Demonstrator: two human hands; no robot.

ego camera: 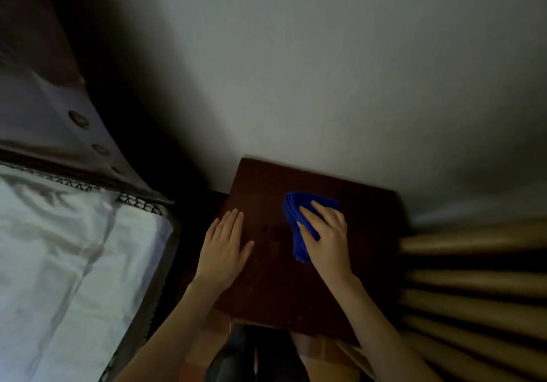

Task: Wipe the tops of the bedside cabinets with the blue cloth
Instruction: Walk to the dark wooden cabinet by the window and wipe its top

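While right hand [328,233] holds blue cloth [299,204], bed [74,248] left — curtain [473,281] right.

Bed [168,242] left, white sheet [74,248]. Padded headboard [59,100] with buttons [79,119] behind it. Grey wall [325,70] at back. Tan pleated curtain [473,292] right.
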